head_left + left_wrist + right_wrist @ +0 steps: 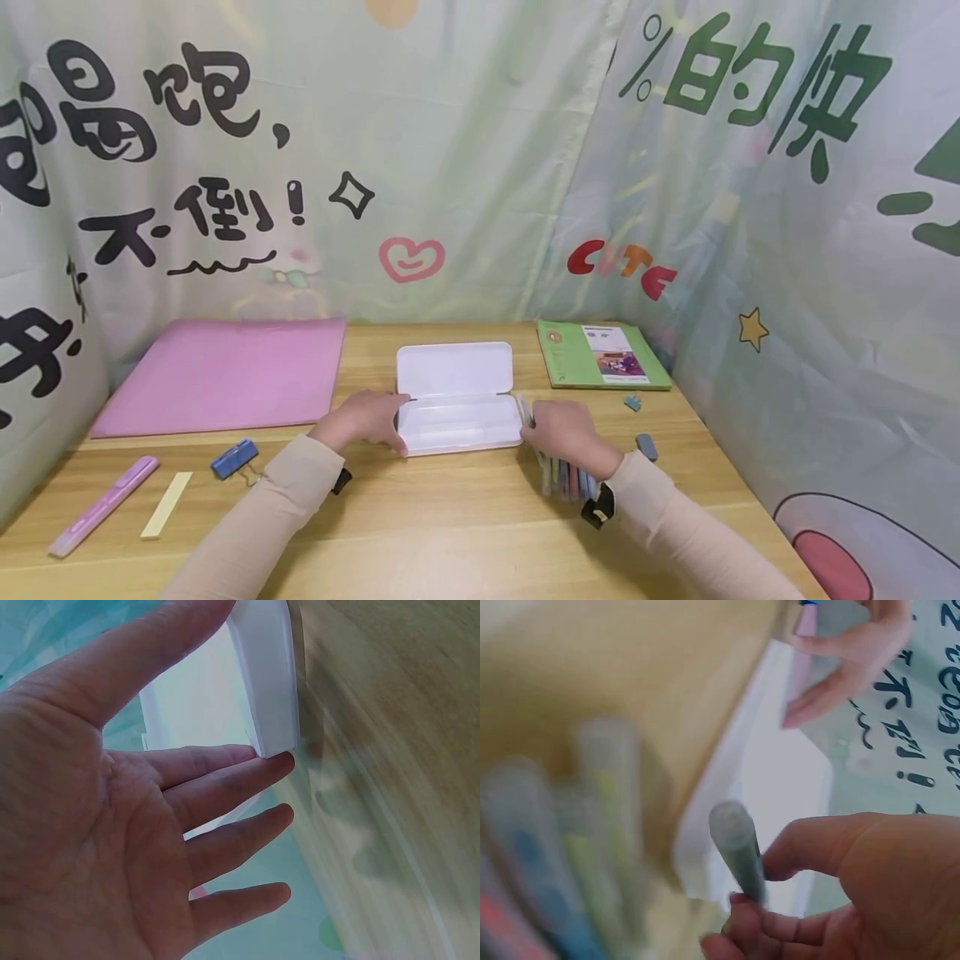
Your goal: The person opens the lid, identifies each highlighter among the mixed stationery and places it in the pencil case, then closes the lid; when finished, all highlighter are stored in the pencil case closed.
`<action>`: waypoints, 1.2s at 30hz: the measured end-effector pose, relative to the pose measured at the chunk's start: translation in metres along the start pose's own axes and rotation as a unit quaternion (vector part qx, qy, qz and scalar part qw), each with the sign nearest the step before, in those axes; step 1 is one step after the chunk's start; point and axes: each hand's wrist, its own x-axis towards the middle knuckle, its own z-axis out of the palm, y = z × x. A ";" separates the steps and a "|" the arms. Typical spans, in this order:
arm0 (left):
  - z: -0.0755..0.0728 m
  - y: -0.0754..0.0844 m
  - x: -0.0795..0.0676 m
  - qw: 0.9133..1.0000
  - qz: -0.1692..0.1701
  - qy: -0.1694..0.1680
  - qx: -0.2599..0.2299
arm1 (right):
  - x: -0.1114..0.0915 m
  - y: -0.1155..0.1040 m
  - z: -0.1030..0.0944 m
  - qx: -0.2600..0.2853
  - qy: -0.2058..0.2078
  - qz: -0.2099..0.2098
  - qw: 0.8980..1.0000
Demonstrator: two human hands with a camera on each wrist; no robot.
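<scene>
A white pencil case [457,425] lies on the table with its lid [454,369] raised at the back. My left hand [372,419] is at its left end. In the left wrist view the fingers [240,844] are straight and spread, with the foremost ones touching a corner of the case. My right hand [564,429] pinches a marker pen [739,847] with a greyish-green end between thumb and fingers, by the right end of the case. Below that hand, several marker pens [567,481] lie side by side, partly hidden; they are blurred in the right wrist view.
A pink mat [232,375] lies at the back left and a green book [573,358] at the back right. A small clip [633,402] and a grey-blue eraser [647,447] lie on the right. Leftward are a blue binder clip [235,459], a pink stick [105,507] and a cream strip [167,506].
</scene>
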 end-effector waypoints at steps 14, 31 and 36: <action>0.001 0.000 -0.002 1.000 -0.001 0.003 0.003 | 0.043 -0.035 0.013 -0.072 0.201 -0.208 0.955; 0.004 -0.002 0.002 1.000 0.000 0.002 0.002 | 0.052 -0.044 0.029 -0.103 0.086 -0.225 0.965; 0.003 -0.003 0.002 1.000 0.001 0.003 0.000 | 0.046 -0.038 0.024 -0.079 0.089 -0.230 0.966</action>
